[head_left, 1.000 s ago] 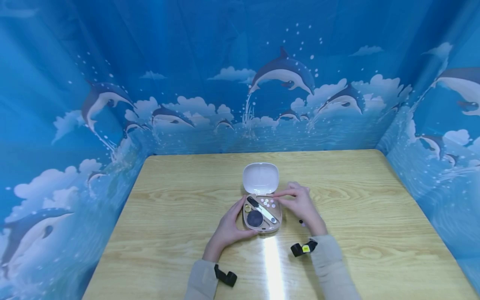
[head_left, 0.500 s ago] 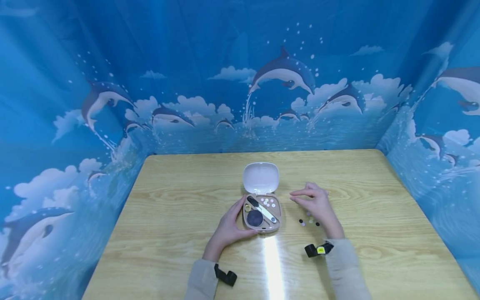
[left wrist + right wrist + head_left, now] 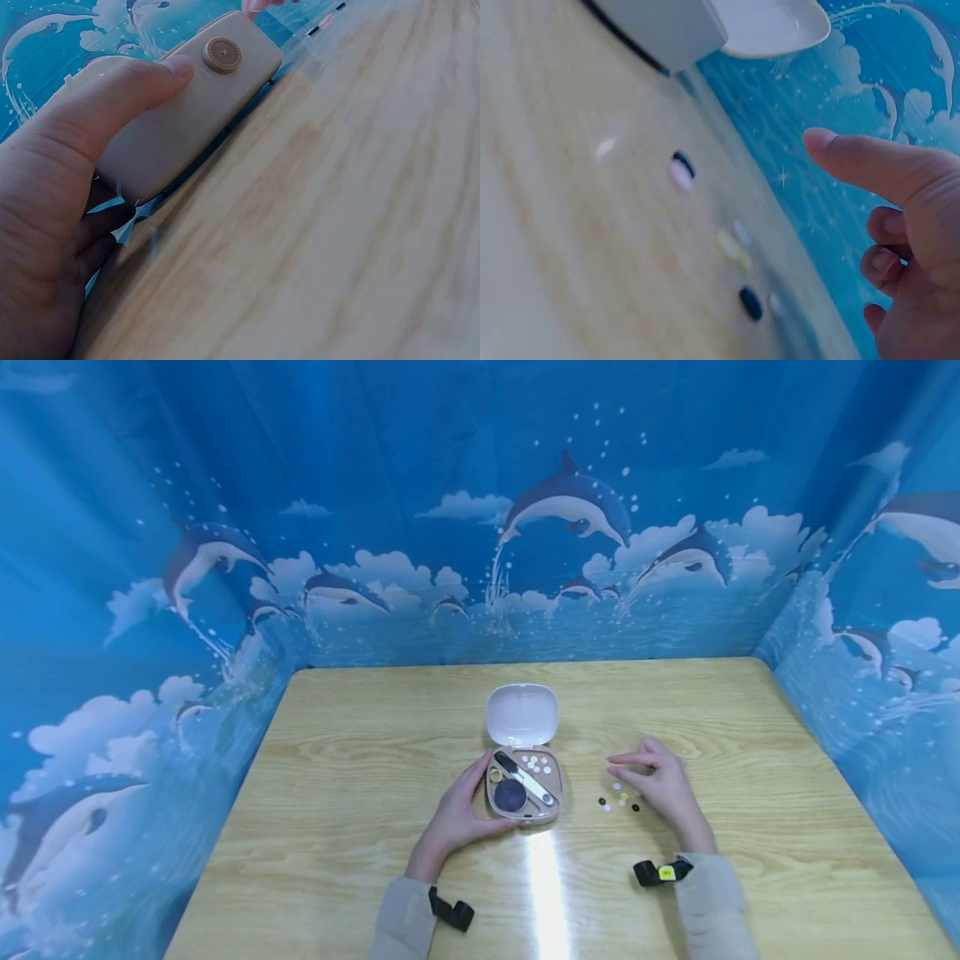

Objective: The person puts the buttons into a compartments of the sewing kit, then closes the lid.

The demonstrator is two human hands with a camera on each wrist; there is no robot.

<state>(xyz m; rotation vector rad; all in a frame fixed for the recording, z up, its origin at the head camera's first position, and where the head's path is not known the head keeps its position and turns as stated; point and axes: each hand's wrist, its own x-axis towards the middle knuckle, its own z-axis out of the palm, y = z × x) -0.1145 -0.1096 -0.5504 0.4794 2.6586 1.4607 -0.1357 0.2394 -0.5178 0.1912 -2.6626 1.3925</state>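
A small beige sewing box [image 3: 558, 814] stands on the table, its white lid [image 3: 522, 716] raised at the back. My left hand [image 3: 454, 814] grips the box's left side, thumb on the front near a button-shaped catch [image 3: 223, 55]. Inside lie a slim black-and-white tool [image 3: 524, 778], a dark round piece [image 3: 510, 796], a small gold-coloured ring [image 3: 496, 775] and several white buttons [image 3: 534, 765] in the back right compartment. My right hand [image 3: 662, 783] hovers over loose buttons, thumb extended, other visible fingers bent; I see nothing held. The index finger is hidden in the right wrist view.
Right of the box lie several loose buttons: black [image 3: 751, 303], pink [image 3: 681, 176], yellow [image 3: 623, 797] and pale ones. The wooden table [image 3: 337, 735] runs back to a blue dolphin-printed curtain [image 3: 420, 460].
My right hand has moved from the box's back right compartment rightward to above the loose buttons, uncovering them. The left hand and the box have stayed still.
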